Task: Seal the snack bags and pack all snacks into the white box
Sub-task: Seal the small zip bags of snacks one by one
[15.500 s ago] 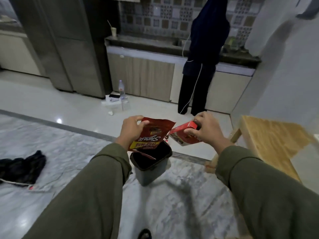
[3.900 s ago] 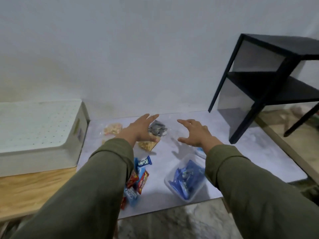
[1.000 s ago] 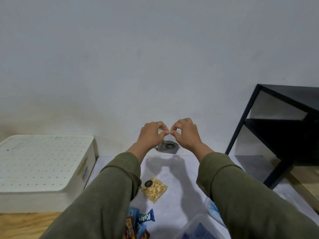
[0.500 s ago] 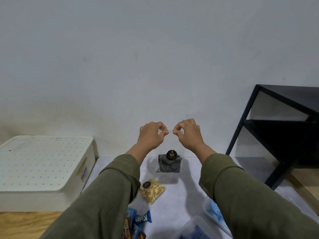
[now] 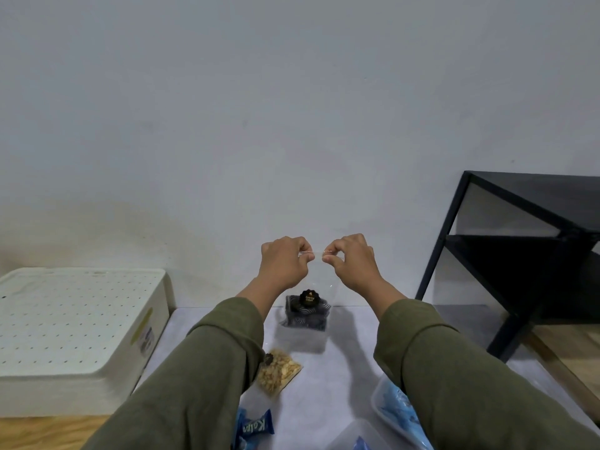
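Far left of the clear bag (image 5: 306,306) sits the white box (image 5: 81,336), lid on. The left hand (image 5: 284,264) and right hand (image 5: 352,264) pinch the bag's top edge with closed fingers, holding it above the tabletop (image 5: 341,362). It looks light, thin and slippery, so the top strip is probably the best place to hold.
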Tool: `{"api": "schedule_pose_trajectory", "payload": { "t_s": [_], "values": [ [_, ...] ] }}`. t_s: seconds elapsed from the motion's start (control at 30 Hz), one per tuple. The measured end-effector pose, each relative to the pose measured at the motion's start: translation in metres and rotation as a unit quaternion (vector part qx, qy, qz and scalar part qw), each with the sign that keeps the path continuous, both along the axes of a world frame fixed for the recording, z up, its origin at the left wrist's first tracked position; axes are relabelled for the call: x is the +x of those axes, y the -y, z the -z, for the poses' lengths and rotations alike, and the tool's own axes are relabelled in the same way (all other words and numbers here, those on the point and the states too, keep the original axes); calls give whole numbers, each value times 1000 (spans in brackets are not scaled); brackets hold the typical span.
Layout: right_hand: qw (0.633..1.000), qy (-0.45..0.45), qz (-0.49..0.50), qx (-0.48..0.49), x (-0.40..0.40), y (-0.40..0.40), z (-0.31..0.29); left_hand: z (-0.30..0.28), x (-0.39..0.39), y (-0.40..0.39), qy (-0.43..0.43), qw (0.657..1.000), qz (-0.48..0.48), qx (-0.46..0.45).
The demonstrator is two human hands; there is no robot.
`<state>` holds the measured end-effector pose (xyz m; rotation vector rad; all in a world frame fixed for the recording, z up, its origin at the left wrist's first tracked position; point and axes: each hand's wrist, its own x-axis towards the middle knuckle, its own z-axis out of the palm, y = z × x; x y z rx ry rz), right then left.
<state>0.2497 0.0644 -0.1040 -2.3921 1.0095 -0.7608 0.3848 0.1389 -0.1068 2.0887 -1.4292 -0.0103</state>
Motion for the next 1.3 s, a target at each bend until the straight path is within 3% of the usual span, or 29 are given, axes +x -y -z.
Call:
{"api": "schedule_pose_trajectory", "payload": {
  "t_s": [0.3,0.47,0.73,0.9,1.0,1.1,1.2,1.3],
  "values": [
    [999,-9,45,17,-12,6,-2,2,-12,8,24,999,31,14],
    [998,10,58,28,-23,10,-1,0,-15,9,23,1000,0,-3],
    [998,-59,-16,-5,-34,12,-11,0,-22,12,52,999,13,-6],
    [997,-75,0,-20,-27,11,-6,6,-28,17,19,1000,11,12],
    [999,-45,14,-6,-28,12,-5,6,-30,15,-30,998,-60,20],
    [999,-30,22,1,-27,13,-1,5,-36,17,-155,986,-43,36],
    [1000,-18,19,12,-27,13,2,2,-43,20,-354,935,-15,-7],
    [999,-11,12,28,-28,12,3,3,-41,21,-394,918,-11,-30]
  ]
}}
